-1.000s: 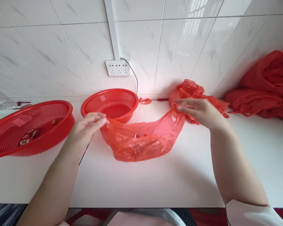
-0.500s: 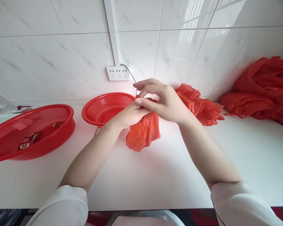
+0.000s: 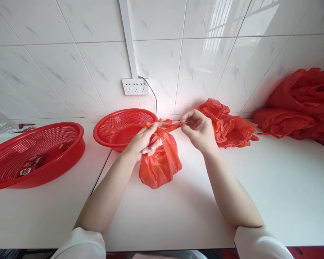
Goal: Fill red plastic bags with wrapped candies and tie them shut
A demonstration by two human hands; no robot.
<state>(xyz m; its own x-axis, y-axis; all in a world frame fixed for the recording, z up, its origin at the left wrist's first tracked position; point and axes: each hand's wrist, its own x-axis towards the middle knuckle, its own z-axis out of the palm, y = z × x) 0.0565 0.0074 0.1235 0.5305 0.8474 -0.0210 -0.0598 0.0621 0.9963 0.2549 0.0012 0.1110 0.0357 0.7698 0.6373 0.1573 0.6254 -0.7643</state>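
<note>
A small red plastic bag (image 3: 160, 163) sits bunched on the white table (image 3: 178, 212), its top gathered. My left hand (image 3: 140, 143) is closed round the bag's neck. My right hand (image 3: 199, 128) pinches one twisted handle of the bag and holds it stretched out to the right. The bag's contents are hidden.
A small red mesh basket (image 3: 124, 126) stands just behind my left hand. A larger red mesh basket (image 3: 35, 151) with a few small packets is at the left. Crumpled red bags (image 3: 229, 124) lie behind my right hand, more red bags (image 3: 299, 108) at the far right. A wall socket (image 3: 135, 86) has a cable.
The bag was spread wide between my hands, then gathered into a bundle. Now my hands have parted a little, the right drawing a handle out sideways.
</note>
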